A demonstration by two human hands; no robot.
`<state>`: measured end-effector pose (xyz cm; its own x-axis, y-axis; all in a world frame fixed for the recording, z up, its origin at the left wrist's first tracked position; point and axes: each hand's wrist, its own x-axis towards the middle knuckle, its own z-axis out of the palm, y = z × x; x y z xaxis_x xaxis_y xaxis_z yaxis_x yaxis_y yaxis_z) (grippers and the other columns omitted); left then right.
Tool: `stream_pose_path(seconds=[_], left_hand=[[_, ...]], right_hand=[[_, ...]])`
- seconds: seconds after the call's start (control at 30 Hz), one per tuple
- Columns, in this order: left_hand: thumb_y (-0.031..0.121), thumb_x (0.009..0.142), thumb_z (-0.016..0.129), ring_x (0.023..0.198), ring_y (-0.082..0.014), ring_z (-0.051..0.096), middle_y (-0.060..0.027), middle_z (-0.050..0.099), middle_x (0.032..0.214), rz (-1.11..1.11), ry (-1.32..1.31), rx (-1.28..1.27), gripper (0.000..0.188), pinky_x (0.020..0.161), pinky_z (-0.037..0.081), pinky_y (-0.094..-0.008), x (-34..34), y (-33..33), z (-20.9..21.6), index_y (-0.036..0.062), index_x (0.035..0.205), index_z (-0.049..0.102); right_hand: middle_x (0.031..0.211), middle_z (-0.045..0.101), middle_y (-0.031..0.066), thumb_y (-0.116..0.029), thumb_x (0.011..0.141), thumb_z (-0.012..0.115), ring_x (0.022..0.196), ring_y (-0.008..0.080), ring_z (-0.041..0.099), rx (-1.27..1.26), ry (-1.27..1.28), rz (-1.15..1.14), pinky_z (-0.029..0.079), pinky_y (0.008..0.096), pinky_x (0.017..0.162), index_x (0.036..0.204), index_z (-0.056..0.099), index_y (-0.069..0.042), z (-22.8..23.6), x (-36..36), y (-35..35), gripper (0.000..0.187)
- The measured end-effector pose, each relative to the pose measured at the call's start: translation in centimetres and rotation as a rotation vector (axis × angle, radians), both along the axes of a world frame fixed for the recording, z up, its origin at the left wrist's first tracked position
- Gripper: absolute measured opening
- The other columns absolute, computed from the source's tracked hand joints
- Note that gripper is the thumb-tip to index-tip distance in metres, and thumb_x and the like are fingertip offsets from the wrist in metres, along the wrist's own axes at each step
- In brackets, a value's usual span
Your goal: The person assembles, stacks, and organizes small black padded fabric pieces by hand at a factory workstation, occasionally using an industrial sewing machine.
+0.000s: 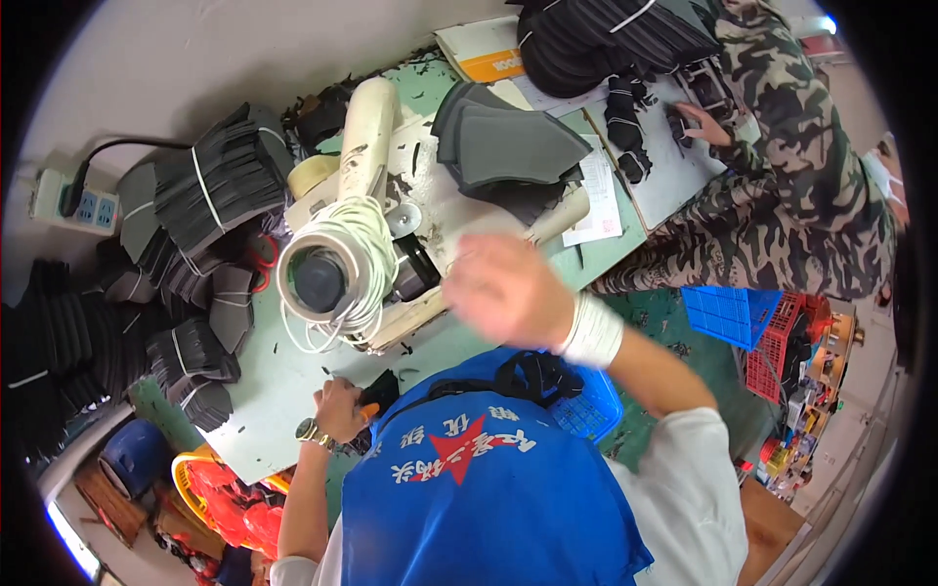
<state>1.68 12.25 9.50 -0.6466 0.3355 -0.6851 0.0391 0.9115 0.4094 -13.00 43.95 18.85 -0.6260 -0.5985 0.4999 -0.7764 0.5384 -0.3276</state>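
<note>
My left hand (pixel 338 410), with a watch at the wrist, is at the table's near edge. Its fingers are bent and closed on a black piece (pixel 381 390) of sheet material, with a small orange bit (pixel 369 411) at the fingertips. My right hand (pixel 510 290), white wrap (pixel 592 330) round the wrist, is raised over the table and smeared by motion; its fingers cannot be read. Beyond it lies a stack of dark grey curved pieces (pixel 518 146) on a pale machine. A coil of pale cord (pixel 366 256) hangs round the machine's cylinder, left of my right hand.
Tied black bundles (pixel 210 186) crowd the left side of the green table (pixel 269 391). Red-handled scissors (pixel 264 262) lie beside them. A person in camouflage (pixel 791 146) works at the right. A blue basket (pixel 596 405) and an orange basket (pixel 186 488) flank me.
</note>
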Motion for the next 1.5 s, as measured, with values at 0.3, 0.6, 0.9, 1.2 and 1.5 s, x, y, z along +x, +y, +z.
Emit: stream_pose_path(seconds=[0.3, 0.6, 0.9, 1.2, 1.5], left_hand=[[0.034, 0.082, 0.070, 0.063, -0.0121, 0.055, -0.0075, 0.058, 0.065, 0.285, -0.159, 0.581, 0.040, 0.056, 0.043, -0.0326, -7.7, 3.9, 11.0, 0.0011, 0.103, 0.060], [0.016, 0.085, 0.065, 0.073, -0.0075, 0.057, -0.0028, 0.068, 0.082, 0.565, -0.131, 0.458, 0.023, 0.068, 0.048, -0.0254, -11.6, 2.7, 7.9, -0.0019, 0.099, 0.068], [0.008, 0.084, 0.063, 0.089, -0.0241, 0.063, -0.0111, 0.068, 0.098, 0.062, 0.300, 0.553, 0.022, 0.080, 0.048, -0.0350, -14.3, 4.2, 7.0, 0.0037, 0.105, 0.064], [0.024, 0.081, 0.071, 0.083, -0.0185, 0.061, -0.0087, 0.067, 0.092, 0.203, 0.280, 0.492, 0.032, 0.078, 0.047, -0.0356, -13.2, -1.3, 4.0, 0.0062, 0.107, 0.064], [0.017, 0.087, 0.064, 0.087, -0.0102, 0.060, -0.0059, 0.068, 0.098, 0.573, -0.231, 0.935, 0.026, 0.079, 0.049, -0.0274, -13.8, 1.6, 8.3, 0.0014, 0.108, 0.065]], right_hand=[[0.088, 0.066, 0.0173, -0.023, 0.080, 0.069, 0.080, 0.0219, 0.065, -0.326, -1.204, 0.154, 0.050, 0.0335, 0.074, 0.106, 0.060, 0.003, -1.4, 4.7, -4.7, 0.038], [0.067, 0.063, 0.0167, -0.026, 0.081, 0.066, 0.065, 0.0323, 0.063, 0.025, -1.136, -0.123, 0.049, 0.0382, 0.059, 0.078, 0.061, 0.003, -0.3, 3.3, -1.7, 0.029], [0.087, 0.059, 0.0153, -0.024, 0.068, 0.074, 0.088, 0.0325, 0.056, 0.269, -0.352, 0.000, 0.044, 0.0412, 0.082, 0.100, 0.058, 0.001, -1.8, -2.2, -3.9, 0.044], [0.090, 0.059, 0.0088, -0.015, 0.077, 0.067, 0.095, 0.0267, 0.053, 0.109, -0.955, 0.252, 0.042, 0.0371, 0.084, 0.084, 0.069, -0.008, 1.1, -3.0, 0.7, 0.010], [0.082, 0.062, 0.0159, -0.012, 0.073, 0.069, 0.082, 0.0359, 0.058, 0.089, -0.794, 0.060, 0.046, 0.0425, 0.073, 0.096, 0.064, -0.003, 0.8, -3.1, 0.7, 0.025]])
